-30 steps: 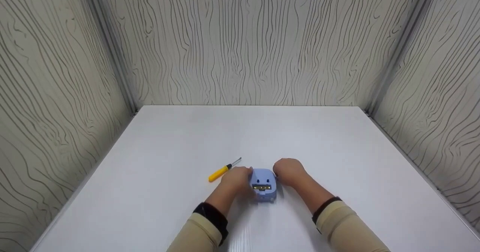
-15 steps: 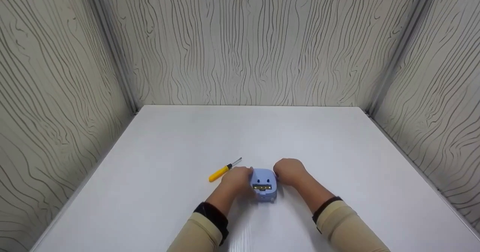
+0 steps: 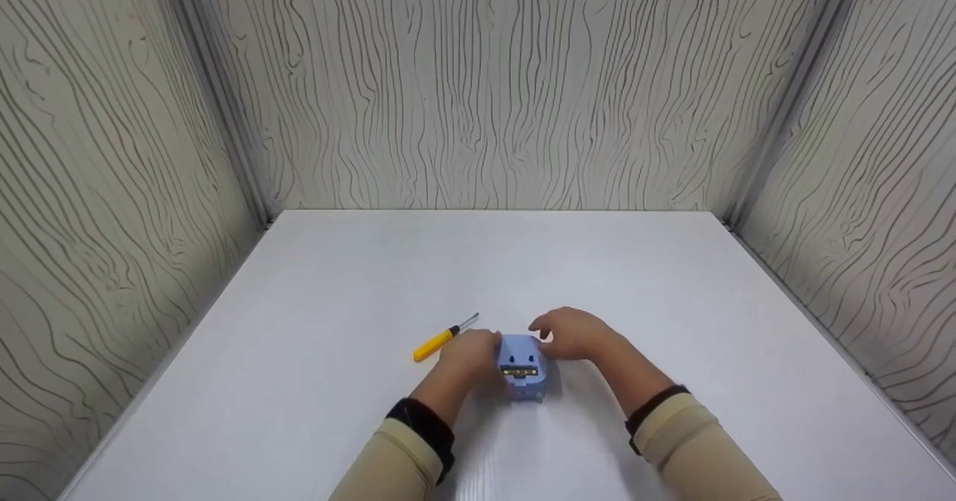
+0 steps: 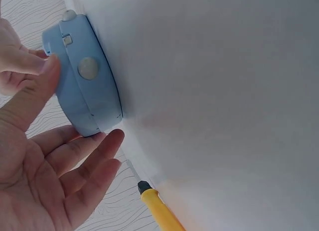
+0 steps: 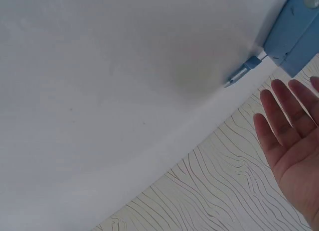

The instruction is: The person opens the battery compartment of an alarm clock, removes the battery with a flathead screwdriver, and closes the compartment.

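A small light blue rounded device (image 3: 522, 352) stands on the white table, with two dark dots and a slot showing yellow on its front. My left hand (image 3: 470, 358) holds its left side; in the left wrist view the thumb presses the casing and the fingertips sit at its lower end. Pale round buttons show on the device's side (image 4: 84, 86). My right hand (image 3: 579, 334) is at the right edge, thumb by the casing and fingers extended. In the right wrist view its palm (image 5: 301, 151) shows. A blue tag (image 5: 243, 72) hangs off the device by a thin cord.
A screwdriver (image 3: 435, 346) with a yellow handle lies on the table (image 3: 358, 277) just left of my left hand, its tip pointing away to the right. Wood-grain patterned walls (image 3: 478, 90) enclose the table at the back and sides.
My right hand has uncurled from a fist against the device's right side, its fingers spreading and shifting slightly up and left. The left hand keeps its hold; the device has barely moved.
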`<state>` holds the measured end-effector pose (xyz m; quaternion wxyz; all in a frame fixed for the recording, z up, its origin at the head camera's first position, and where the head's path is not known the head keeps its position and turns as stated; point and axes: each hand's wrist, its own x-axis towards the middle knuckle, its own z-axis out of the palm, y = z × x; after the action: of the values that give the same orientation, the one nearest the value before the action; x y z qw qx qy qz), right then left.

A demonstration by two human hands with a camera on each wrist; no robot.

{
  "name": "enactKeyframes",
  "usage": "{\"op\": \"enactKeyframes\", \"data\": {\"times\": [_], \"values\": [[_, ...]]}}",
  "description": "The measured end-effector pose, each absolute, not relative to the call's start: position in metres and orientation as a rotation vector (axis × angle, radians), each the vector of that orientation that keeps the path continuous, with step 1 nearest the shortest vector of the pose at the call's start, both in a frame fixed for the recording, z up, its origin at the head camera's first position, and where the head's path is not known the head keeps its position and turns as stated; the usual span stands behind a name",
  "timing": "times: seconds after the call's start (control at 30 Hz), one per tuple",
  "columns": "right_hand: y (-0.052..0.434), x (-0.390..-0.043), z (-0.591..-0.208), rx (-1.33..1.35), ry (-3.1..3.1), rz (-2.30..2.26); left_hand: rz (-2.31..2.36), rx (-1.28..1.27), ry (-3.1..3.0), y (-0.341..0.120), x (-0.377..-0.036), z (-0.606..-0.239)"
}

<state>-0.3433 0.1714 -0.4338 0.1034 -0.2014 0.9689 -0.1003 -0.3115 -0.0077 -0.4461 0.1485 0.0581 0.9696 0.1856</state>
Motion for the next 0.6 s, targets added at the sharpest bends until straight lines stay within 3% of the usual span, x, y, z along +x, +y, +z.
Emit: {"op": "enactKeyframes", "data": {"times": [0.6], "values": [[0.164, -0.332, -0.439, -0.643, 2.805, -0.137, 0.527, 0.197, 2.772, -0.010, -0.311, -0.442]]}}
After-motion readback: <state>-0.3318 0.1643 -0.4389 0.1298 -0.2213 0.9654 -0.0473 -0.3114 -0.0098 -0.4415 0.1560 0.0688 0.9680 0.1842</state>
